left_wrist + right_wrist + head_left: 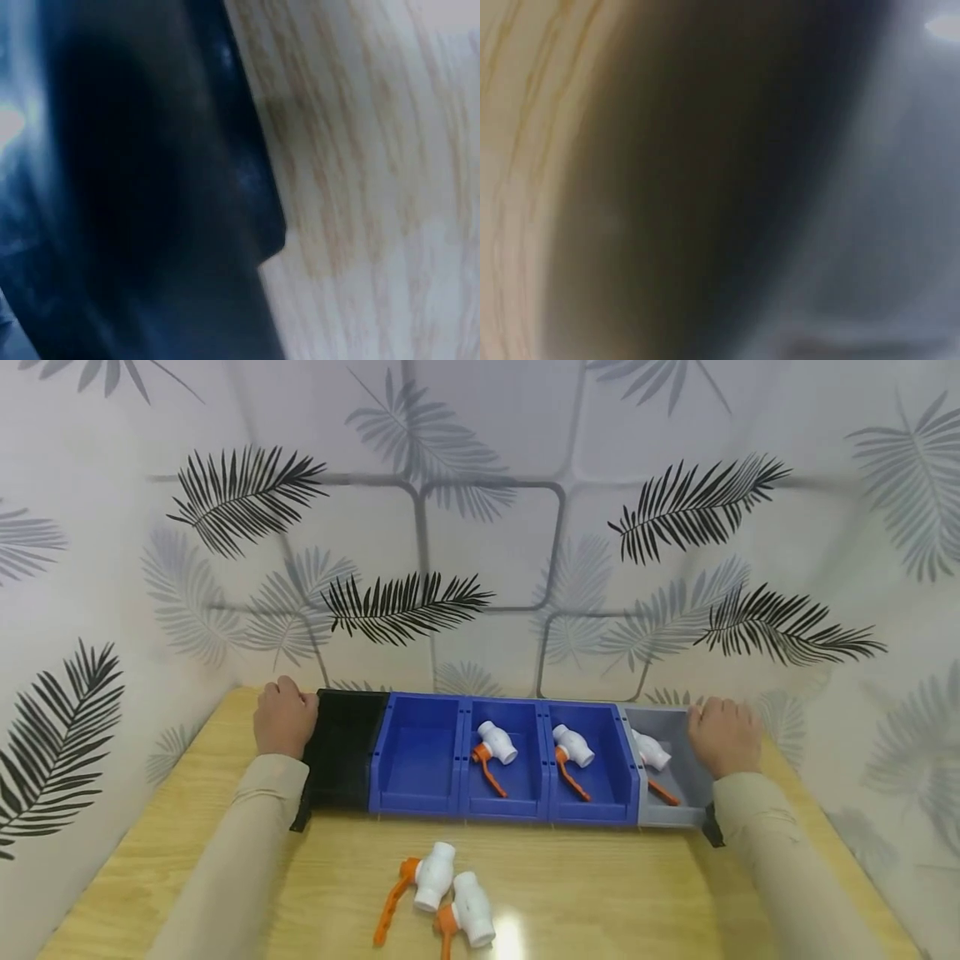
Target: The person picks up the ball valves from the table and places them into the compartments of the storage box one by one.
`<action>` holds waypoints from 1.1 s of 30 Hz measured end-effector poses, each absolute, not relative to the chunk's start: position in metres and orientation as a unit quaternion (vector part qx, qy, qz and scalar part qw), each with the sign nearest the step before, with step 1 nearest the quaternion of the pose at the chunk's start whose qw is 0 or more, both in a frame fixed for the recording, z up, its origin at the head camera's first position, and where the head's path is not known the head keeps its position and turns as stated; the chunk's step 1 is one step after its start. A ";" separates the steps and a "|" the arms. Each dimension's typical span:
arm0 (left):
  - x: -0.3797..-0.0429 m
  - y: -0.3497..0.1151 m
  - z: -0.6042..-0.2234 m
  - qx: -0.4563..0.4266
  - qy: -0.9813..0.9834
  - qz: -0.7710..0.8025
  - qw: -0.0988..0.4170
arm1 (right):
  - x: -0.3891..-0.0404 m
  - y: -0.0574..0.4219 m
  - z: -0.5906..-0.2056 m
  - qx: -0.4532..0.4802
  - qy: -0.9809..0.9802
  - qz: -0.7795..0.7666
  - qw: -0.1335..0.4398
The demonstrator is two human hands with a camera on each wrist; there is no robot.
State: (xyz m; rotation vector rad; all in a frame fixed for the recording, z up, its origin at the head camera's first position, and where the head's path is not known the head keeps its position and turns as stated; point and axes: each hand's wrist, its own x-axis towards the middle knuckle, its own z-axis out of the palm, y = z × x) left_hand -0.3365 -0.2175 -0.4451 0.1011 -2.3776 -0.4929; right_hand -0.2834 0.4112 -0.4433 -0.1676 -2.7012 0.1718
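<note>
A row of joined storage bins stands on the table: a black bin point(345, 752) at the left end, blue bins point(420, 752) in the middle, a grey bin point(682, 814) at the right end. My left hand point(287, 718) grips the black bin's outer side wall, fingers curled over it. At the other end my right hand point(724, 737) holds the grey bin's outer wall in the same way. White ball valves with orange handles lie one each in two blue bins, such as this valve point(498, 743), and in the grey bin. Both wrist views show mostly blurred bin walls.
Two more white valves, a left one point(435, 877) and a right one point(473, 910), lie on the wooden table point(585, 885) in front of the bins. Behind the table rises a wall point(495, 643) with a leaf pattern.
</note>
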 end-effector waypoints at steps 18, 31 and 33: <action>-0.349 -0.209 -0.434 -0.137 -0.903 -0.122 0.388 | -0.287 0.419 -0.441 -0.080 -0.975 0.069 0.196; -0.208 -0.178 -0.426 -0.358 -0.891 -0.179 0.213 | -0.285 0.414 -0.442 -0.051 -0.975 0.095 0.193; -0.188 -0.171 -0.429 -0.390 -0.888 -0.162 0.180 | -0.284 0.413 -0.441 -0.047 -0.975 0.090 0.198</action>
